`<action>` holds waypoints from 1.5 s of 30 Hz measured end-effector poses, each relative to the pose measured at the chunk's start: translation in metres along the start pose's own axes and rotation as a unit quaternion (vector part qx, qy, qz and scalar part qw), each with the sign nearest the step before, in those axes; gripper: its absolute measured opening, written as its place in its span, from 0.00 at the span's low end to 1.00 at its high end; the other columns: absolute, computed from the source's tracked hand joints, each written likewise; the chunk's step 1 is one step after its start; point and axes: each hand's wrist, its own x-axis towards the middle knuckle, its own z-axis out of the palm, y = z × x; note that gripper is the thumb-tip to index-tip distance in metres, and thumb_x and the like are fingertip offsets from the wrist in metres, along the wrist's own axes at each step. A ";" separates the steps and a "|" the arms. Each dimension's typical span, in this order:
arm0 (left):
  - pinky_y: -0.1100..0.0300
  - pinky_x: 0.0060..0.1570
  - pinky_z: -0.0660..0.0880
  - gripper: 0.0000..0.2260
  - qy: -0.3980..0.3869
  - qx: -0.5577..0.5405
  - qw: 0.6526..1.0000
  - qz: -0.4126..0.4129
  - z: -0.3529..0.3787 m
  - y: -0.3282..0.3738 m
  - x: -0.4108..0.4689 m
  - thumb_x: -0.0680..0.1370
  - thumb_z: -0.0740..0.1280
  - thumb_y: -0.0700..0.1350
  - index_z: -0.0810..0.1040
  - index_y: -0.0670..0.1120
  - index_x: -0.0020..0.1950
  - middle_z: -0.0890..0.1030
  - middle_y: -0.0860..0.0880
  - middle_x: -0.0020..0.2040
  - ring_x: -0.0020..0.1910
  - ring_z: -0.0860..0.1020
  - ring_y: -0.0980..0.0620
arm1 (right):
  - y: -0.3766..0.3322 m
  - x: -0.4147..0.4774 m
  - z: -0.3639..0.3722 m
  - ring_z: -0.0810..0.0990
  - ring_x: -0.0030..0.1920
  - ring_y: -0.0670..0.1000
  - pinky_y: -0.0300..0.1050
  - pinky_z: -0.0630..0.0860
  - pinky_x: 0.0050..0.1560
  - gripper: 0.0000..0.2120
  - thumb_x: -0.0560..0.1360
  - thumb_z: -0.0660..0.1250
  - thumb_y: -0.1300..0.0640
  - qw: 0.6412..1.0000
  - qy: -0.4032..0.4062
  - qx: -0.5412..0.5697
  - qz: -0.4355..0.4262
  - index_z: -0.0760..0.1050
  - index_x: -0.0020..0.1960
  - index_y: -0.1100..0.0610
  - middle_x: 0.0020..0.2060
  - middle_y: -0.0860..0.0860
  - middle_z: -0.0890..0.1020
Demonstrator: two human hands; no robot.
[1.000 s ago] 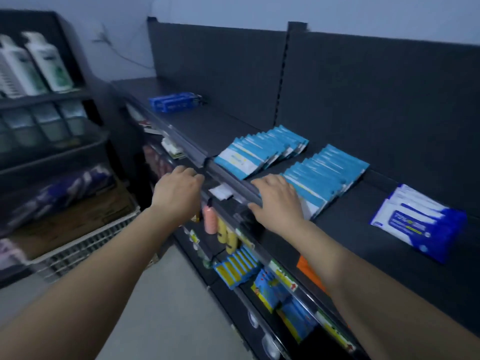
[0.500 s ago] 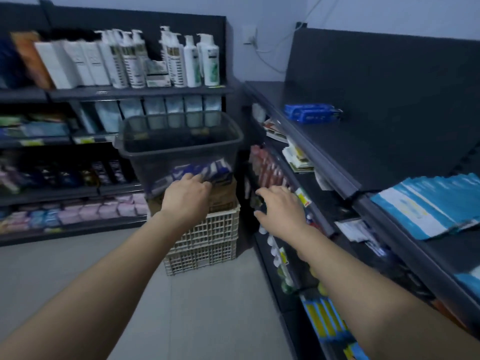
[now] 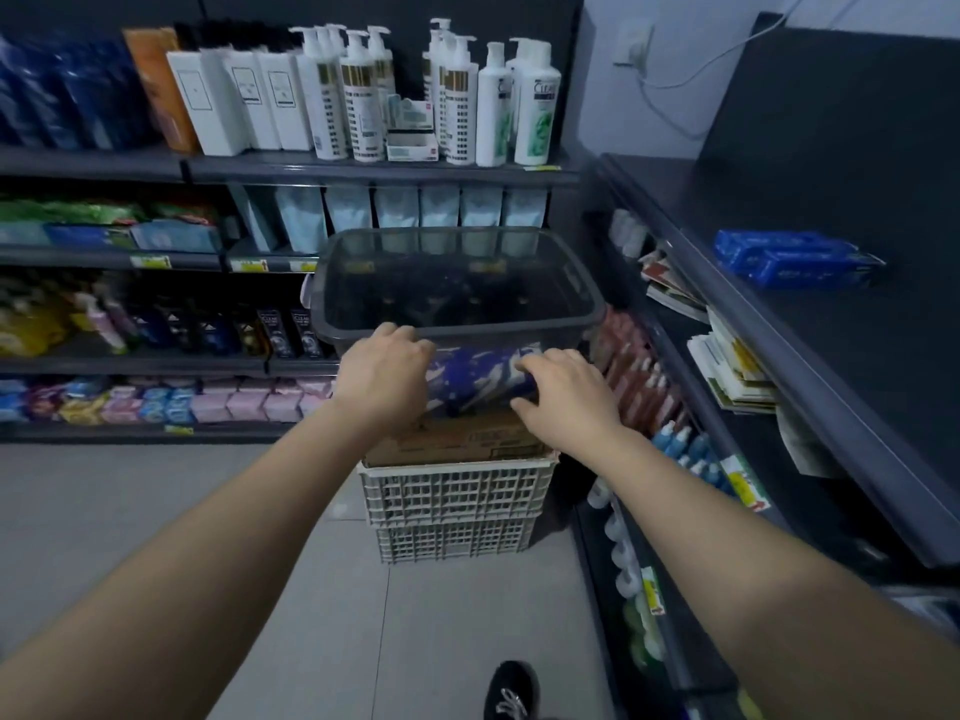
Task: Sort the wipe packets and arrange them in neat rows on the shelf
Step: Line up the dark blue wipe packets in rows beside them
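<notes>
Fetching stock is judged underway: wipe packets (image 3: 478, 379) lie in the grey bin (image 3: 582, 283) at twelve o'clock, flanked by left hand (image 3: 384, 374) and right hand (image 3: 569, 394), fingers curled, grip unclear. Packets must be lifted out next.

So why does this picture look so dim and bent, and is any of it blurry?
Head view: dim, bluish light with no hard shadows or glare; the wide lens bows the edge of the right shelf and stretches both forearms; the wipe packets show only hazily through the tinted wall of the bin; the goods at far left look soft.
</notes>
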 end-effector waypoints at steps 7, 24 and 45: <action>0.51 0.51 0.76 0.14 -0.024 0.000 0.999 -0.038 0.022 -0.030 0.089 0.76 0.62 0.41 0.76 0.48 0.61 0.77 0.48 0.57 0.57 0.71 0.46 | 0.023 0.105 0.009 0.71 0.62 0.55 0.50 0.70 0.61 0.20 0.76 0.66 0.49 0.999 -0.009 0.007 -0.042 0.71 0.67 0.53 0.58 0.52 0.76; 0.55 0.45 0.74 0.14 -0.262 0.001 0.958 -0.116 0.113 -0.098 0.227 0.76 0.65 0.46 0.77 0.50 0.61 0.80 0.48 0.57 0.55 0.79 0.45 | 0.035 0.286 0.097 0.72 0.63 0.54 0.47 0.72 0.54 0.21 0.73 0.70 0.45 0.965 -0.238 -0.024 -0.109 0.74 0.64 0.50 0.61 0.52 0.76; 0.55 0.54 0.76 0.23 -0.596 -0.070 0.800 -0.017 0.260 -0.130 0.264 0.70 0.76 0.52 0.78 0.44 0.61 0.80 0.46 0.59 0.56 0.78 0.45 | 0.033 0.349 0.221 0.78 0.55 0.55 0.49 0.77 0.54 0.21 0.72 0.73 0.46 0.846 -0.524 0.027 -0.091 0.77 0.61 0.56 0.57 0.52 0.79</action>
